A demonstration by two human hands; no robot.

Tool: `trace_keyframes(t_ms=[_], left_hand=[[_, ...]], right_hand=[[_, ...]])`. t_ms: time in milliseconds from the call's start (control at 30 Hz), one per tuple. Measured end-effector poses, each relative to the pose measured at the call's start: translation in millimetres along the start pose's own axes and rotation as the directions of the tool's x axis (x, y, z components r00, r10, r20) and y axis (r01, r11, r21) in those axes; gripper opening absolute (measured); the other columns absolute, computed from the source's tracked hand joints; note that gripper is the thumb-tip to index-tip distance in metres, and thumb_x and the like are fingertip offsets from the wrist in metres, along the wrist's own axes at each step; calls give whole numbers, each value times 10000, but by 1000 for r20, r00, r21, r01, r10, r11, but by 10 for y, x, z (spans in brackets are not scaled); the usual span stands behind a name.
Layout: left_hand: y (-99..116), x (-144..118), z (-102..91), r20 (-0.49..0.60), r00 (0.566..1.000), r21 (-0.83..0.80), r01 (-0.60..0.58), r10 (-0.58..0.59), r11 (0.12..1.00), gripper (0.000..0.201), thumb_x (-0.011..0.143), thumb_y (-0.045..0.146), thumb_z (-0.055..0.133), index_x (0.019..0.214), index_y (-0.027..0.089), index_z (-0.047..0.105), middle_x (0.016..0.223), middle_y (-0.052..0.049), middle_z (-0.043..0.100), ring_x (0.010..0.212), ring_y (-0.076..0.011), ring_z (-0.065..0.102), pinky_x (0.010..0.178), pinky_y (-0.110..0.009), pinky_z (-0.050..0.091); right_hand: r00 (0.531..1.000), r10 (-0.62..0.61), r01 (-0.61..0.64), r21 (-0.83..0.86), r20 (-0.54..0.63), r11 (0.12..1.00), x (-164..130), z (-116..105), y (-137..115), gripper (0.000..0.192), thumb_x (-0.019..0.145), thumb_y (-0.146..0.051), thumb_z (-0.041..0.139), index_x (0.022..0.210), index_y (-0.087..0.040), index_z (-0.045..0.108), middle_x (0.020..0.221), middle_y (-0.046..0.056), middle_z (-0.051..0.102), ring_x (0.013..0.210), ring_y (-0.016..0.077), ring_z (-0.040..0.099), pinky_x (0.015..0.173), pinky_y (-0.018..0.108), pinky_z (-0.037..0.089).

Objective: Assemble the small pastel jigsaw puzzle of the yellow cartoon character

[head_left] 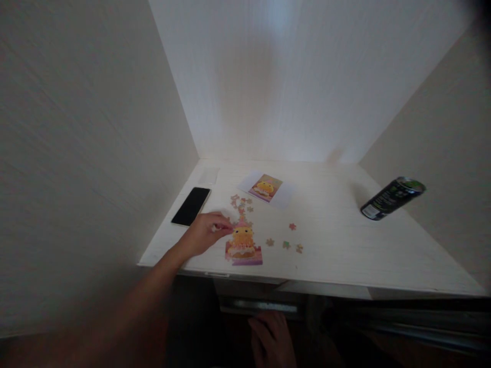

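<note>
Both arms are bare with no sleeve showing, the left hand [205,232] and forearm uncovered up to the picture's edge, and the right hand [273,340] likewise ungloved, no ring, watch or band visible on either.

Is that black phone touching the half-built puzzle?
Apart. The head view shows bare white desk and the left hand between the phone and the puzzle.

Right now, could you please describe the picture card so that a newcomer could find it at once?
On the white desk, look toward the back wall, beyond the half-built puzzle. The card lies flat on white paper, whole and rectangular, unlike the loose pieces before it.
</note>
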State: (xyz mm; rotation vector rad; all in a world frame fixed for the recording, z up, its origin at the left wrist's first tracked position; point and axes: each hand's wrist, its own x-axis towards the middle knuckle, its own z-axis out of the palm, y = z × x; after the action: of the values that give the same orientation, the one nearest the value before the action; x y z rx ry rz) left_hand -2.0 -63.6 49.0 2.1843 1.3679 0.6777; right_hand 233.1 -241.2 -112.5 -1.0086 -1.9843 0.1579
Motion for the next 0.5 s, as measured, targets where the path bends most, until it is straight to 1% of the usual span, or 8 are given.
trace_keyframes(t_ms=[67,100,133,167,233,267,367,500], left_hand=[[123,-265,21,-2,1000,-119,3,-4,993,130,879,256,636,871,199,752,851,-48,703,794,-159,651,720,-263,511],[170,-381,43,6,1000,-149,12,-12,989,139,888,248,624,891,209,757,872,-51,704,809,-161,655,732,-269,516],[204,-478,70,16,1000,-157,5,-2,988,140,888,235,620,887,221,760,877,-47,703,807,-160,658,728,-268,519],[223,-551,99,33,999,-158,-4,9,987,143,888,222,618,896,229,761,885,-46,702,810,-159,660,730,-267,522],[226,-627,150,52,998,-143,-30,37,989,152,890,205,614,916,240,761,898,-45,702,819,-157,663,736,-263,526],[215,-636,168,57,997,-131,-43,51,990,156,893,204,612,925,242,760,904,-45,701,826,-157,663,746,-263,527],[175,-609,198,71,994,-77,-76,81,994,165,904,207,604,947,246,758,929,-51,692,873,-164,654,791,-272,527],[157,-597,233,73,993,-20,-96,97,995,188,906,197,593,1002,247,747,974,-62,651,939,-176,628,849,-293,521]], right_hand=[[999,-41,41,-5,-23,999,312,-93,-51,307,816,-73,533,1072,-203,641,906,73,670,815,196,627,701,365,513],[997,-58,57,-18,-47,998,484,-132,-68,301,822,-79,550,1079,-204,643,929,76,673,849,204,624,747,389,505],[996,-56,54,-44,-67,998,657,-162,-78,296,824,-85,568,1084,-205,644,962,79,678,894,216,621,793,413,492],[998,-36,32,-76,-59,997,824,-182,-80,297,829,-104,591,1104,-206,642,1008,84,681,948,229,614,831,432,476],[999,6,-11,-129,-41,992,1108,-188,-64,279,847,-152,614,1114,-224,651,1105,83,680,1066,256,587,897,459,440],[1000,17,-18,-142,-10,990,1214,-178,-51,257,857,-177,614,1103,-235,658,1132,76,678,1104,261,574,920,462,424],[995,59,-46,-160,75,986,1366,-133,-14,223,881,-215,603,1091,-246,671,1148,56,686,1129,248,568,962,452,395],[994,65,-52,-157,84,986,1335,-107,3,222,893,-226,597,1100,-244,677,1175,48,684,1147,244,558,963,434,393]])
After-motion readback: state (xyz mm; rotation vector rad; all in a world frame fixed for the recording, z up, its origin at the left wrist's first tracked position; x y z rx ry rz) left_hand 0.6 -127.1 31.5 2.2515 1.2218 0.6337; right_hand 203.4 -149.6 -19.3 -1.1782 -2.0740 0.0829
